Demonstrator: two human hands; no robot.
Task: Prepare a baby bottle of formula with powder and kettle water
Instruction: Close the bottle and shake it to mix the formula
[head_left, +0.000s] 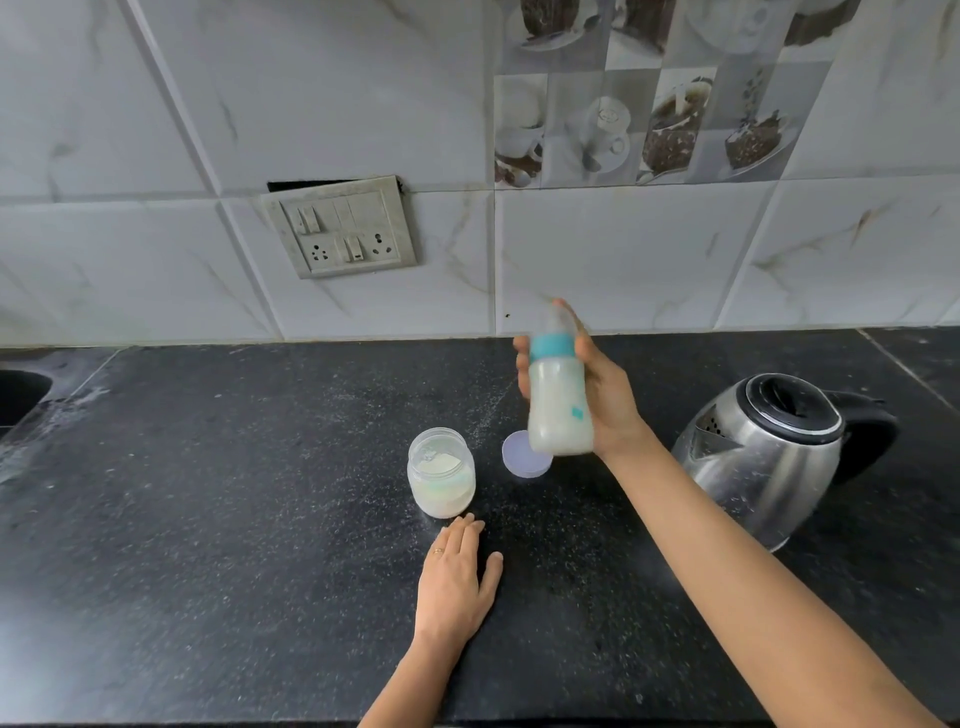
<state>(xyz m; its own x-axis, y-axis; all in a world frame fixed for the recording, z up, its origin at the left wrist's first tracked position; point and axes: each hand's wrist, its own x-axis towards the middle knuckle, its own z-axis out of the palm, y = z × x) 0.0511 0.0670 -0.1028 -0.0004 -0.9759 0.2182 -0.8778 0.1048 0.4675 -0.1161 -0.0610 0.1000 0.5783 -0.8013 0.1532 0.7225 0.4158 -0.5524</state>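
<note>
Black stone with tiny white specks makes up our counter, and it fills the low half of what we see.

Our right hand comes in from 5 o'clock and holds the baby bottle up in the air, a bit right of the middle. Our fingers and thumb wrap round its sides, and one finger reaches up by the teat. The bottle stands almost straight, with its top tipped a little to 11 o'clock. It has a blue-green ring near the top and looks milky white inside. It looks blurry, so we cannot read the marks on it.

Our left hand lies flat on the counter at 6 o'clock, fingers straight and holding nothing. A thin ring sits on one finger. The fingertips are just beside the powder jar — the jar is at 12 o'clock from that hand.

The powder jar is clear, open on top, and has white powder inside. At 3 o'clock from it a pale purple lid lies flat, partly hidden behind the bottom of the bottle.

At 3 o'clock from the bottle stands the shiny steel kettle, with a black top and a black handle. Its spout points to 9 o'clock.

On the tiled wall at 11 o'clock hangs a grey switch board. A dark sink peeks in at 9 o'clock.
</note>
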